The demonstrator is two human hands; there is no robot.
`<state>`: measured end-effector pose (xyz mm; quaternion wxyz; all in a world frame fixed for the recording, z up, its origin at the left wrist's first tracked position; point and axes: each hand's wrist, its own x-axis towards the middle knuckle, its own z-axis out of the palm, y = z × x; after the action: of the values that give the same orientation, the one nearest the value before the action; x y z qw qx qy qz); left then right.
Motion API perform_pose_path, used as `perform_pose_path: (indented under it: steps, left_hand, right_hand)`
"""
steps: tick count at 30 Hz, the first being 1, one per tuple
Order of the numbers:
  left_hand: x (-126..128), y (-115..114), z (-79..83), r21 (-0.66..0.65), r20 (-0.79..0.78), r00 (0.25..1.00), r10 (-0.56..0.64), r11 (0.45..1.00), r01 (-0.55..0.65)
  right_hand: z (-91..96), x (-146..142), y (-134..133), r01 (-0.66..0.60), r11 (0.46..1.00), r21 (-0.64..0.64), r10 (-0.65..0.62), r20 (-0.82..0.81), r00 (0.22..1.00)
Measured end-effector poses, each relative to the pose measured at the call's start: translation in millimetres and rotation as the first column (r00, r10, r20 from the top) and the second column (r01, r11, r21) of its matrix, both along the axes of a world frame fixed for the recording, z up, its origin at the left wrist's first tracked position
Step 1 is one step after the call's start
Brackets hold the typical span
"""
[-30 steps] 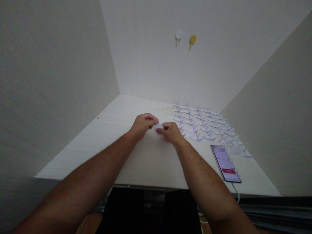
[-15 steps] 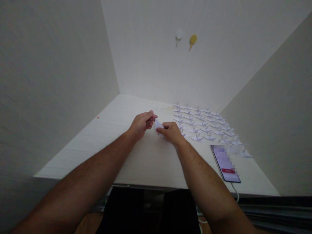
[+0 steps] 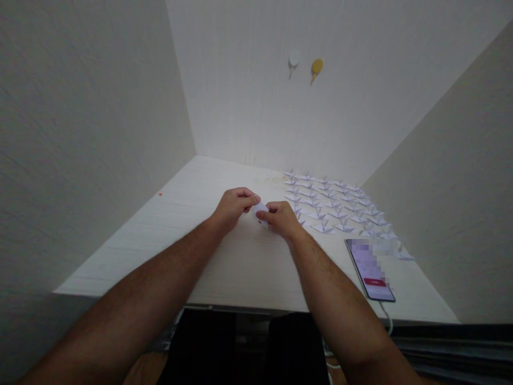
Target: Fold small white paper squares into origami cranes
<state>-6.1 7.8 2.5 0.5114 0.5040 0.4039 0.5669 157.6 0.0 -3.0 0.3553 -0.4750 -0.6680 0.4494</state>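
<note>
A small piece of folded white paper (image 3: 261, 208) is held up between my hands over the middle of the table. My right hand (image 3: 281, 217) pinches its right side, thumb on the near face. At the paper's upper left tip, my left hand (image 3: 239, 205) is closed with thumb and forefinger pressed together on it. My fingers cover part of the paper, so its full folded shape is hidden. Just right of my hands, folded paper cranes (image 3: 317, 215) stand in several rows on the white table (image 3: 240, 272).
A phone (image 3: 371, 270) with a lit screen lies at the right, its cable (image 3: 388, 315) running over the front edge. Walls enclose the table on three sides. A white hook (image 3: 294, 58) and a yellow hook (image 3: 317, 66) are on the back wall. An orange speck (image 3: 160, 194) lies at the left edge.
The fingers of my left hand have closed on the upper tip of the paper; before, they were apart beside it. My right hand keeps its pinch in nearly the same place.
</note>
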Motion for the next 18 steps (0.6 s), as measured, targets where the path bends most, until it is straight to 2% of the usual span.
perform_pose_path:
  steps: [7, 11, 18]
  left_hand:
    - [3.0, 0.5, -0.6, -0.051, 0.021, 0.998, 0.065, 0.997, -0.064]
    - [0.9, 3.4, -1.7, -0.073, 0.080, 0.994, 0.077, 0.995, -0.072]
    - [2.4, 2.0, -2.7, -0.137, 0.164, 0.986, 0.036, 0.990, -0.013]
  right_hand:
    - [-3.4, -0.7, 2.6, 0.017, 0.999, 0.029, -0.017, 0.010, 1.000]
    - [-2.9, -0.7, 2.7, 0.011, 0.999, 0.043, -0.009, -0.059, 0.998]
    - [0.5, 0.4, 0.5, -0.049, 0.998, 0.037, 0.053, -0.109, 0.993]
